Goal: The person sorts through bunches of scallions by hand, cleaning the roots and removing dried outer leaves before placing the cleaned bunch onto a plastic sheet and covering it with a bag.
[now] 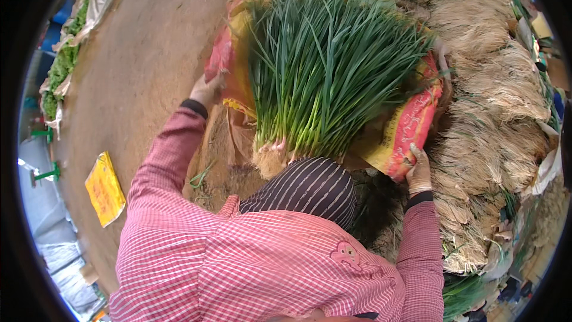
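A large bundle of long green stalks, looking like green garlic, lies in front of me with its leaves fanned away and its pale roots toward my knee. Under and around it spreads a red and yellow woven sack. My left hand is closed on the sack's left edge, raising it beside the stalks. On the right, my right hand grips the sack's near corner between thumb and fingers. Both edges stand up from the ground, apart from each other. My knee, in striped dark cloth, is just below the roots.
Along the right side runs a tall stack of bundles with straw-coloured roots facing out. A yellow sheet lies on the brown floor at left. Leafy greens in pale wrapping stand far left; more green leaves lie at lower right.
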The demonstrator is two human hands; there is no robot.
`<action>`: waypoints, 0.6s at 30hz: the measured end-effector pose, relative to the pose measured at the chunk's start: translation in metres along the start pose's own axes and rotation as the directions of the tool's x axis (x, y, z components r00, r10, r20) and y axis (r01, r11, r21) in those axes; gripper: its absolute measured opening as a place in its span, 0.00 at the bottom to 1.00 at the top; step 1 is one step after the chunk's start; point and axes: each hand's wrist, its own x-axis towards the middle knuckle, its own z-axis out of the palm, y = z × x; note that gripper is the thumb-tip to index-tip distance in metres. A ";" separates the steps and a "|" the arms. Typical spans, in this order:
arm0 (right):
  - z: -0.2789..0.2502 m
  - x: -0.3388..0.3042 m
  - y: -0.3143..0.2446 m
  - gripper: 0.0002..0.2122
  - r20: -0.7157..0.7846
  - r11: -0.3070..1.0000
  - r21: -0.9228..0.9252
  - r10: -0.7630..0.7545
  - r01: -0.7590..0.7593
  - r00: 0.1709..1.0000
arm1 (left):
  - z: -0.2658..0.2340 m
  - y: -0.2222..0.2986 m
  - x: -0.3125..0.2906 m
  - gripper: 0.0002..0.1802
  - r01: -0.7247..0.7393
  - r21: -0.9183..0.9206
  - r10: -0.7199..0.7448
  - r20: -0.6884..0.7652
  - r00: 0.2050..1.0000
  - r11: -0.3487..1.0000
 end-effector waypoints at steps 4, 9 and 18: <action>0.109 -0.046 -0.022 0.14 0.059 0.968 -0.230 -0.091 0.102 0.994 | 0.062 0.045 -0.077 0.15 -0.083 -0.142 0.104 0.142 0.984 0.986; 0.195 -0.051 0.012 0.22 0.276 0.886 -0.449 0.012 0.117 0.961 | 0.154 0.075 -0.122 0.14 -0.036 -0.164 0.103 0.418 0.903 0.986; 0.227 -0.025 0.038 0.24 0.455 0.632 -0.687 -0.009 0.357 0.890 | 0.256 0.060 -0.042 0.26 0.699 -0.237 -0.223 0.838 0.499 0.675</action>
